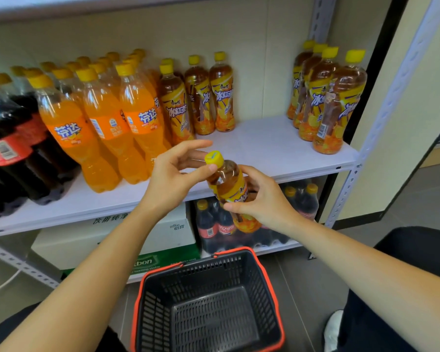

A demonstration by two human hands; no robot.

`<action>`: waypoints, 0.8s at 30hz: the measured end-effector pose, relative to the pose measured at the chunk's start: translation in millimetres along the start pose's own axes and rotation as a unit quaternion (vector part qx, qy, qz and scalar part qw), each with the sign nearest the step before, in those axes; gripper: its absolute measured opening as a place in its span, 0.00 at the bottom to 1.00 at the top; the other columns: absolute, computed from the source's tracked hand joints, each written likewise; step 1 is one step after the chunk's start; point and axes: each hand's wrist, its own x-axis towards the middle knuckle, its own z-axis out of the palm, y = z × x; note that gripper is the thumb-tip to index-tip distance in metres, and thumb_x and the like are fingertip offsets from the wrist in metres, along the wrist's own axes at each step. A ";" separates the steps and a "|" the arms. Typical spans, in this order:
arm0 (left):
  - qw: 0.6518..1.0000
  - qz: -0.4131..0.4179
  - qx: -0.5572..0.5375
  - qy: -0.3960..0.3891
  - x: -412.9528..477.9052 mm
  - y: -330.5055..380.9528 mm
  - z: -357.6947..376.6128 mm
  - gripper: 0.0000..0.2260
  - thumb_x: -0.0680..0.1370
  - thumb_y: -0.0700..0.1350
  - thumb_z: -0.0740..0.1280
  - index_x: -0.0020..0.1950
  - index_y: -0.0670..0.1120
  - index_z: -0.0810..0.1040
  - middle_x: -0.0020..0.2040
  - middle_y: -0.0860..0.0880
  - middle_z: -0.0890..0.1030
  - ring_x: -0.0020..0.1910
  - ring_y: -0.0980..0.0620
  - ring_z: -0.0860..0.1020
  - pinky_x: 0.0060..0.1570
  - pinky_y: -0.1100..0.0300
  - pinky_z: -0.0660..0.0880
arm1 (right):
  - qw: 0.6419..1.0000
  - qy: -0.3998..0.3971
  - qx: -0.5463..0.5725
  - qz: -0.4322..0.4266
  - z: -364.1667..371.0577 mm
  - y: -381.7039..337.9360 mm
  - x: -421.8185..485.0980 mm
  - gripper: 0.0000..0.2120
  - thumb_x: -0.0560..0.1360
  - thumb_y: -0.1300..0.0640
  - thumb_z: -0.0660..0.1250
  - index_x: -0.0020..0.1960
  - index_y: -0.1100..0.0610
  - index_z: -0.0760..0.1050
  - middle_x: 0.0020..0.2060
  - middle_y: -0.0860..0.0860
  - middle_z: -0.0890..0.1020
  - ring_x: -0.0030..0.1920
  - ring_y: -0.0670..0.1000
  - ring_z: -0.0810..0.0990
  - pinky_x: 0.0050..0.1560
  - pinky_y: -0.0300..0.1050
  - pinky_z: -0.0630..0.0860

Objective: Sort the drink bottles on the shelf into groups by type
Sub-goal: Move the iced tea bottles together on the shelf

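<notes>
One iced tea bottle (228,184), two-handed hold

My right hand (262,201) wraps the glossy label and my left hand (173,179) pinches the clear plastic neck by the round yellow cap (214,158). Flat white shelf (277,146) just behind the grip, perforated black basket (269,275) below

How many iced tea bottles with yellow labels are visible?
9. Middle group of four beside the orange sodas; right group of four at the shelf end; one held bottle in the left hand and right hand. Others may be hidden behind.
</notes>
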 end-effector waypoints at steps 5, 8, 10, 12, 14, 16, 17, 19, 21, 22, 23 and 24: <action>0.991 0.091 0.094 -0.013 -2.8 3.5 -1.2 0.11 0.76 0.46 0.76 0.56 0.54 0.83 0.52 0.52 0.85 0.48 0.58 0.82 0.41 0.66 0.78 | 0.998 -0.010 -0.053 -0.026 -4.2 -1.6 -0.2 0.36 0.66 0.52 0.83 0.70 0.46 0.72 0.59 0.43 0.83 0.59 0.43 0.82 0.63 0.51 0.78; 0.979 0.129 0.160 0.010 -1.4 4.0 -0.9 0.07 0.75 0.47 0.76 0.50 0.55 0.82 0.48 0.52 0.83 0.41 0.55 0.80 0.39 0.69 0.73 | 0.995 -0.023 -0.088 -0.049 -4.9 -6.0 0.8 0.37 0.65 0.49 0.82 0.70 0.44 0.71 0.59 0.41 0.82 0.59 0.42 0.81 0.63 0.49 0.79; 0.977 0.127 0.172 0.027 -0.5 4.3 2.0 0.05 0.75 0.47 0.75 0.47 0.57 0.82 0.46 0.51 0.82 0.39 0.54 0.79 0.38 0.67 0.71 | 0.993 -0.031 -0.093 -0.061 -6.2 -9.1 1.9 0.36 0.65 0.48 0.82 0.70 0.43 0.71 0.58 0.40 0.82 0.58 0.42 0.82 0.62 0.48 0.79; 0.980 0.118 0.155 0.042 0.0 3.5 4.3 0.04 0.76 0.48 0.72 0.44 0.58 0.81 0.45 0.51 0.82 0.39 0.52 0.79 0.39 0.61 0.73 | 0.992 -0.037 -0.096 -0.069 -8.5 -11.6 3.2 0.35 0.65 0.48 0.82 0.69 0.43 0.72 0.58 0.40 0.82 0.58 0.42 0.82 0.62 0.46 0.79; 0.987 0.102 0.113 0.041 0.8 1.0 3.7 0.02 0.78 0.48 0.72 0.48 0.56 0.82 0.45 0.52 0.82 0.41 0.50 0.80 0.40 0.52 0.78 | 0.994 -0.038 -0.082 -0.067 -11.4 -12.7 4.7 0.35 0.65 0.48 0.82 0.69 0.44 0.73 0.58 0.40 0.83 0.57 0.42 0.82 0.61 0.45 0.79; 0.996 0.082 0.029 0.023 1.5 -0.2 1.9 0.08 0.80 0.46 0.72 0.58 0.54 0.83 0.48 0.53 0.83 0.44 0.53 0.81 0.43 0.52 0.80 | 0.997 -0.039 -0.043 -0.054 -15.1 -13.7 6.7 0.35 0.65 0.50 0.83 0.69 0.45 0.74 0.58 0.42 0.83 0.57 0.44 0.83 0.61 0.46 0.79; 0.997 0.074 -0.012 0.016 1.8 -0.7 1.0 0.11 0.80 0.45 0.71 0.62 0.53 0.82 0.50 0.54 0.84 0.46 0.54 0.81 0.45 0.56 0.81 | 0.998 -0.039 -0.026 -0.049 -17.0 -14.1 8.0 0.35 0.65 0.50 0.83 0.69 0.46 0.75 0.58 0.43 0.84 0.57 0.44 0.83 0.61 0.45 0.79; 0.997 0.066 -0.043 0.017 1.6 -2.7 0.6 0.14 0.79 0.42 0.71 0.64 0.53 0.81 0.53 0.52 0.85 0.50 0.53 0.82 0.51 0.57 0.80 | 0.998 -0.038 -0.002 -0.043 -20.4 -15.3 10.4 0.33 0.65 0.51 0.83 0.68 0.46 0.76 0.57 0.44 0.84 0.57 0.45 0.84 0.59 0.42 0.79; 0.997 0.064 -0.043 0.019 0.9 -4.9 2.0 0.15 0.79 0.41 0.72 0.64 0.54 0.82 0.54 0.52 0.86 0.52 0.52 0.83 0.54 0.54 0.81 | 0.998 -0.036 0.024 -0.037 -23.1 -16.3 12.2 0.32 0.66 0.52 0.83 0.67 0.47 0.77 0.57 0.45 0.85 0.57 0.46 0.84 0.59 0.40 0.79; 0.997 0.066 -0.046 0.019 0.4 -5.5 3.1 0.15 0.78 0.41 0.72 0.64 0.54 0.82 0.54 0.52 0.87 0.53 0.52 0.83 0.54 0.54 0.82 | 0.998 -0.035 0.034 -0.034 -24.3 -16.5 12.6 0.31 0.66 0.53 0.83 0.67 0.48 0.77 0.57 0.45 0.85 0.57 0.47 0.84 0.59 0.40 0.79; 0.996 0.068 -0.050 0.021 0.0 -5.9 4.4 0.15 0.78 0.42 0.73 0.64 0.54 0.82 0.54 0.51 0.87 0.53 0.51 0.84 0.53 0.53 0.83 | 0.998 -0.038 0.041 -0.031 -25.2 -16.7 13.1 0.31 0.66 0.53 0.83 0.67 0.48 0.77 0.56 0.46 0.85 0.57 0.47 0.84 0.58 0.40 0.79; 0.996 0.068 -0.055 0.026 -0.1 -6.0 5.5 0.15 0.78 0.43 0.73 0.63 0.54 0.82 0.53 0.50 0.87 0.53 0.51 0.85 0.52 0.53 0.83 | 0.998 -0.043 0.048 -0.027 -26.1 -16.9 13.4 0.31 0.66 0.54 0.83 0.67 0.49 0.77 0.56 0.46 0.86 0.57 0.48 0.84 0.58 0.40 0.79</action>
